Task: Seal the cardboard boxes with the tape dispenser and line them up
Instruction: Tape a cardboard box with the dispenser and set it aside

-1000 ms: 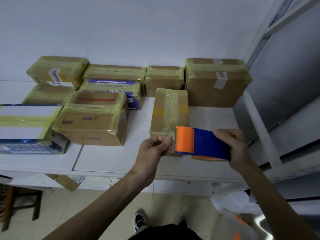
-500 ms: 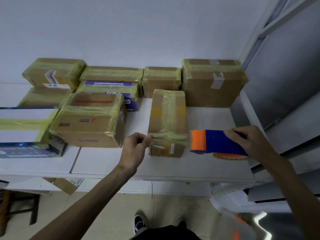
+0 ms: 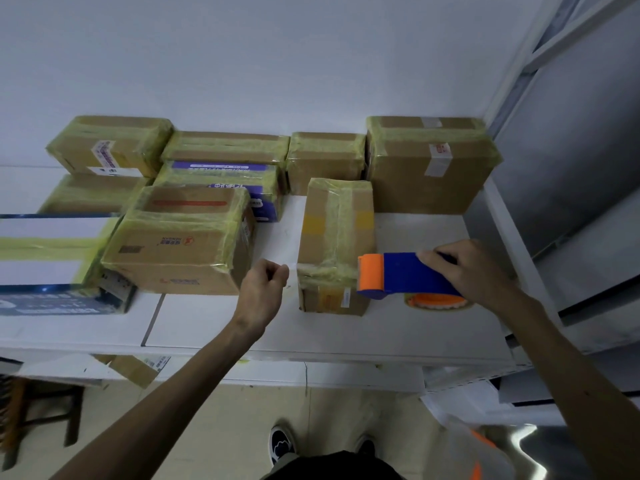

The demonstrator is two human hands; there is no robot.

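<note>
- Step in hand: the person is running a strip across the near end of the narrow box (image 3: pixel 336 237), which is standing at the front of the table (image 3: pixel 207 327), right of centre and ahead of the back row.
- The left hand (image 3: pixel 265 289) is curling its fingers and appears to be pinching the tape end (image 3: pixel 293 268) just beside the box's left edge; the clear strip is showing only faintly.
- The right hand (image 3: pixel 464 271) is gripping the tape dispenser (image 3: pixel 398 271), whose orange nose is touching the box's right top edge.
- Next move, as judged: pressing the strip down both sides, cutting it, then sliding the box into line.
- Count: nine boxes are showing on the table, one dispenser, two hands.
</note>
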